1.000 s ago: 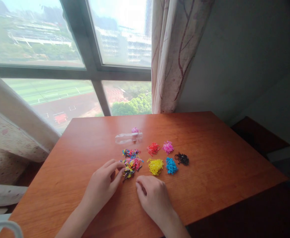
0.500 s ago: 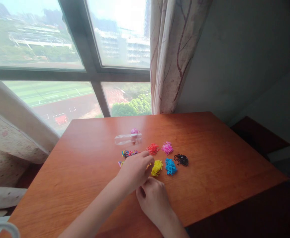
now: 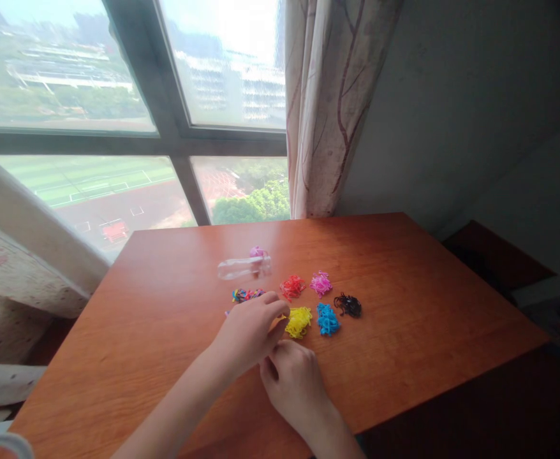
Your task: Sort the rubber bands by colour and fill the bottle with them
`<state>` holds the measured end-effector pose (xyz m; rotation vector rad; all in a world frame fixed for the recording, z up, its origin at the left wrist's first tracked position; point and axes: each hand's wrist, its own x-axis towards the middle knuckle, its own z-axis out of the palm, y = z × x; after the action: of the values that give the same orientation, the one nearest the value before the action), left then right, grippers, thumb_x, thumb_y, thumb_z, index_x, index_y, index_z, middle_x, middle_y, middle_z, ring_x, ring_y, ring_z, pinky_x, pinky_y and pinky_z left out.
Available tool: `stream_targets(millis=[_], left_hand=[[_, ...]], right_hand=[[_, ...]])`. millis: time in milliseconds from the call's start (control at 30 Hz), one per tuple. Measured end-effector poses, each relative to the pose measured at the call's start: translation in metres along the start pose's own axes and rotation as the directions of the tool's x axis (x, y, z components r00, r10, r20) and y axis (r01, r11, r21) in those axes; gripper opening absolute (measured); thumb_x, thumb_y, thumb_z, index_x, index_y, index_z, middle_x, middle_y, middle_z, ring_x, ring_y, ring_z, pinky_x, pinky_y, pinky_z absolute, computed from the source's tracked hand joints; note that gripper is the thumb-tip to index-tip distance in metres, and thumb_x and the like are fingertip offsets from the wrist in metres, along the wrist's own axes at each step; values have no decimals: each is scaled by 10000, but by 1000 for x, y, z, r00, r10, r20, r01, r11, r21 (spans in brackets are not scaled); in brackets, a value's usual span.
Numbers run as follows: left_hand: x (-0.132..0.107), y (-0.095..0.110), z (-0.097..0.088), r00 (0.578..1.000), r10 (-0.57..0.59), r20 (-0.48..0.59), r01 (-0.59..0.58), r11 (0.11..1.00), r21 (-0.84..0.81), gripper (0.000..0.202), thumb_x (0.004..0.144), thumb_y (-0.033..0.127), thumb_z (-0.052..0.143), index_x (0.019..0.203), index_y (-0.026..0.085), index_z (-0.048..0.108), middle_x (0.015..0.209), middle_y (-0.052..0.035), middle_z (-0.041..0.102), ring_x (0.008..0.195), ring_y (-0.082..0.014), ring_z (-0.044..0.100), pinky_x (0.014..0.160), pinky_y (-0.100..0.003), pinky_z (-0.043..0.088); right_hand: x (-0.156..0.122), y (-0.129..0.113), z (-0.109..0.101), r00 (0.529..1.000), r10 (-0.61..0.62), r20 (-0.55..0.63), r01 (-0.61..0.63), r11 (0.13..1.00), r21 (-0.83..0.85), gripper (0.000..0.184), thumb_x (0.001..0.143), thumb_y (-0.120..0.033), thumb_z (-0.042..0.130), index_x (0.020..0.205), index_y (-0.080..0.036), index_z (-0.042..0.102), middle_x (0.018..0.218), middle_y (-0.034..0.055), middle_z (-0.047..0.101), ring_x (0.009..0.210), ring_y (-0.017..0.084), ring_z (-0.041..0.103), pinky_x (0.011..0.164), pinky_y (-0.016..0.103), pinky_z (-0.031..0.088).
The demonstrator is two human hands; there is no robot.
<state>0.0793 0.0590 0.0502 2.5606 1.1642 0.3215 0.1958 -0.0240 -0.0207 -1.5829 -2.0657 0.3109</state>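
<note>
My left hand (image 3: 251, 326) reaches over the table, palm down, with its fingers bent together at the edge of a pile of yellow rubber bands (image 3: 299, 322). Just below and to the right, my right hand (image 3: 292, 371) is curled closed, its fingertips close under the left fingers. What either hand pinches is hidden. Partly behind my left hand lies a heap of mixed-colour rubber bands (image 3: 246, 295). Sorted piles stand around the yellow one: red bands (image 3: 292, 287), pink bands (image 3: 321, 284), blue bands (image 3: 328, 319) and black bands (image 3: 348, 305).
A clear plastic container (image 3: 239, 268) lies on its side near the back of the brown wooden table (image 3: 165, 306), with a purple item (image 3: 257, 252) beside it. Behind are a window and a curtain (image 3: 328, 115). A white curved bar (image 3: 7, 440) shows at lower left.
My left hand has shifted slightly left and down from the yellow bands, uncovering more of that pile. My right hand stays almost where it was. The whole view has drifted a little.
</note>
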Motion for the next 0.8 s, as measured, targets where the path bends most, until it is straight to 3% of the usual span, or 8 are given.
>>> stream_targets(millis=[167,533,800], left_hand=[[-3,-3,-2,1000,-19,-21,18,999,-35,186,892,166,500,825,215,667,858,-23,646,713,-140,609,625,-224,424],[15,5,14,1000,-22,22,24,996,-90,146,790,111,577,761,222,668,860,-3,688,765,-160,643,634,-234,430],[-19,-17,-7,988,-140,-62,126,974,-186,170,891,212,509,861,210,676,869,-26,671,738,-150,599,649,-230,426]], right_hand=[[0,0,-2,1000,-14,-8,15,999,42,131,854,-113,527,793,-217,578,736,-11,658,684,147,610,588,252,305],[-1,0,0,1000,18,12,-17,1000,-17,122,815,-108,558,780,-215,605,705,5,656,653,155,606,574,250,301],[1,-3,-7,1000,4,7,-5,996,89,134,886,-129,508,823,-223,580,766,-2,666,727,154,607,636,250,319]])
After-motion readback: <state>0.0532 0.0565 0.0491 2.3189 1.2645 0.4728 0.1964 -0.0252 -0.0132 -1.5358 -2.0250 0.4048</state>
